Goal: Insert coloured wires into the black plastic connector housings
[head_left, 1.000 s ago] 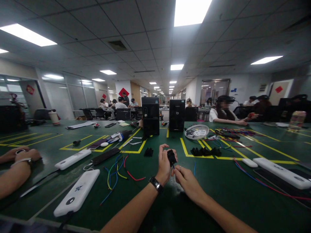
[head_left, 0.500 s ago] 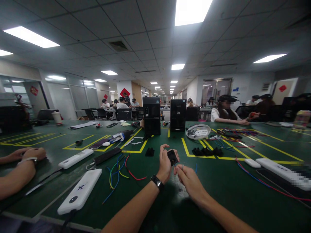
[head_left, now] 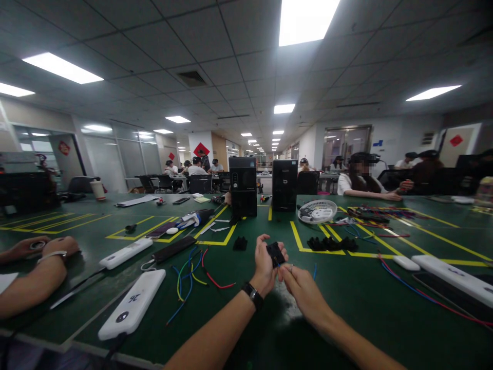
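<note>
Blk block point(head_left: 275, 254) is being gripped in L hand point(head_left: 264, 266) over table point(head_left: 204, 308); at its near edge, blue wire point(head_left: 277, 265) is being pinched by R hand point(head_left: 300, 283). Vs 1 s ago, little is being changed, so wire work is seemingly still being done.

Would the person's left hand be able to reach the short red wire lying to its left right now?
Probably yes: the red wire lies close by, with nothing visible blocking the way. The left hand holds a black part, though, so it might need to let go first.
</note>
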Action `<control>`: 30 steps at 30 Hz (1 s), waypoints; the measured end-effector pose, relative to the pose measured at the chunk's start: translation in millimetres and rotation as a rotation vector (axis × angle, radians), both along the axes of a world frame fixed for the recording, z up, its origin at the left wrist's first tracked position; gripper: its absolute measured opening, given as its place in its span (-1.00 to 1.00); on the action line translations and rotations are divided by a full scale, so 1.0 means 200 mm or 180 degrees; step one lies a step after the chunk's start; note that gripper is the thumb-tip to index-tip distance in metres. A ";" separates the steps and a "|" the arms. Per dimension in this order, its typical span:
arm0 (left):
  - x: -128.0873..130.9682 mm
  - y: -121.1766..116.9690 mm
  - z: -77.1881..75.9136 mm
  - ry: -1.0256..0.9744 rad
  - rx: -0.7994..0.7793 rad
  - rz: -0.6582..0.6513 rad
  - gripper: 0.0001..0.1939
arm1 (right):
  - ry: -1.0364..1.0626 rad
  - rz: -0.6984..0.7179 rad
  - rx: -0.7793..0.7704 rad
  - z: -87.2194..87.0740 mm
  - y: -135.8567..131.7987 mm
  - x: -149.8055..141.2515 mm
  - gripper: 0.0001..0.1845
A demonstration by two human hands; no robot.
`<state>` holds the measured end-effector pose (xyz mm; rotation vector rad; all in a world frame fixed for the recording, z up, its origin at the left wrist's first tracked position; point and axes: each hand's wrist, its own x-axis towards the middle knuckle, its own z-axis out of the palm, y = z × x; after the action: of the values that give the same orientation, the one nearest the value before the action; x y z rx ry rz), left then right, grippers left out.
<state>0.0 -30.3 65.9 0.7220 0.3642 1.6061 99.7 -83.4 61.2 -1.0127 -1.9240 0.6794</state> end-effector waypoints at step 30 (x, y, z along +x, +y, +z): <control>-0.01 -0.03 0.03 0.0073 0.0062 0.0246 -0.77 | -0.0093 0.0178 -0.0042 -0.08 0.06 -0.01 -0.60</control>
<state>-1.5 -35.6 72.2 0.7497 0.3978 1.6774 98.6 -71.6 45.9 -0.9850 -1.9821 0.7134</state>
